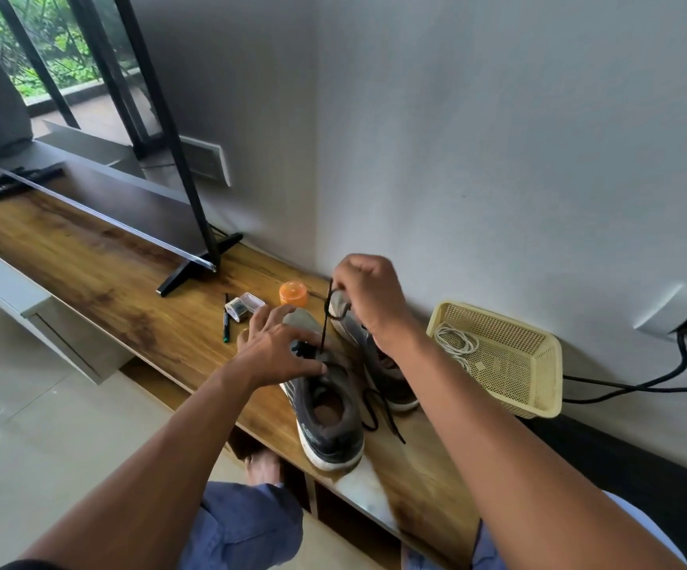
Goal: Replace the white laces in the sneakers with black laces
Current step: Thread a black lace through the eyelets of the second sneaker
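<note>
Two grey sneakers stand on the wooden shelf. The near sneaker [329, 417] points away from me, with a black lace [324, 322] rising taut from its eyelets. My right hand [368, 296] pinches the upper end of that lace above the shoes. My left hand [278, 345] rests on the near sneaker's tongue and forefoot, fingers spread over the eyelets. A loose stretch of black lace [381, 413] trails on the wood between the shoes. The second sneaker [379, 359] lies behind, partly hidden by my right forearm. White laces [455, 343] are coiled in the yellow basket.
A yellow plastic basket [510, 364] sits right of the shoes against the wall. An orange cap [293, 294], a small clear box [243, 308] and a pen [226, 322] lie left of the shoes. A TV stand foot [194, 269] stands further left. Black cables [638, 384] run at right.
</note>
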Motion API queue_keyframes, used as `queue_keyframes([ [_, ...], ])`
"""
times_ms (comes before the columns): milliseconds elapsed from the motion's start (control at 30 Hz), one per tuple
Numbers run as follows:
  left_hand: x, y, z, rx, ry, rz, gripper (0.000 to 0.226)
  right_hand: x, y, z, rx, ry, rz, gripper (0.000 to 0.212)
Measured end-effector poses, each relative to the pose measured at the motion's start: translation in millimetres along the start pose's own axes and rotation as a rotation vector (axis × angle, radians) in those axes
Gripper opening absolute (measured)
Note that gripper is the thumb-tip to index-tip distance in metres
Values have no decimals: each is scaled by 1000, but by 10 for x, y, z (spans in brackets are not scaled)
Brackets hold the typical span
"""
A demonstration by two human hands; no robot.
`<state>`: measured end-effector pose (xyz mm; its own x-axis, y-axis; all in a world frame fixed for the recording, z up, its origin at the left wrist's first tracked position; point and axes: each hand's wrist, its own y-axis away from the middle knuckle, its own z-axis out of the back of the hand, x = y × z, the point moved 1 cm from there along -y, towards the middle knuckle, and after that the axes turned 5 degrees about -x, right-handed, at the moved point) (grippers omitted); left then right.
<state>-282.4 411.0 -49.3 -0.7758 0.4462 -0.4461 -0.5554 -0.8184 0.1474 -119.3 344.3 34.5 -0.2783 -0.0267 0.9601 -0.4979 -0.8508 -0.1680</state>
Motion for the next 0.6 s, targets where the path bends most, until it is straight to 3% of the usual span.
queue_keyframes([
  [133, -9, -3, -6, 21, 0, 1, 42, 191, -45, 123, -229, -298, -85, 19],
  [267, -25, -11, -13, 32, 12, -1, 37, 160, -29, 163, -329, -347, -78, 28],
  [333, -23, -2, 1, 29, 14, -10, 45, 146, -16, 174, -344, -325, -55, 29],
  [433, 6, 13, -22, 7, -33, 32, 85, 92, -43, 186, -326, -80, -3, 28],
  [500, 34, 47, -8, -9, -52, 68, 105, 85, -24, 184, -215, 187, -23, 29],
  [600, 58, 157, 77, 80, -39, 65, 87, 42, 29, 176, 20, 464, -148, 58],
])
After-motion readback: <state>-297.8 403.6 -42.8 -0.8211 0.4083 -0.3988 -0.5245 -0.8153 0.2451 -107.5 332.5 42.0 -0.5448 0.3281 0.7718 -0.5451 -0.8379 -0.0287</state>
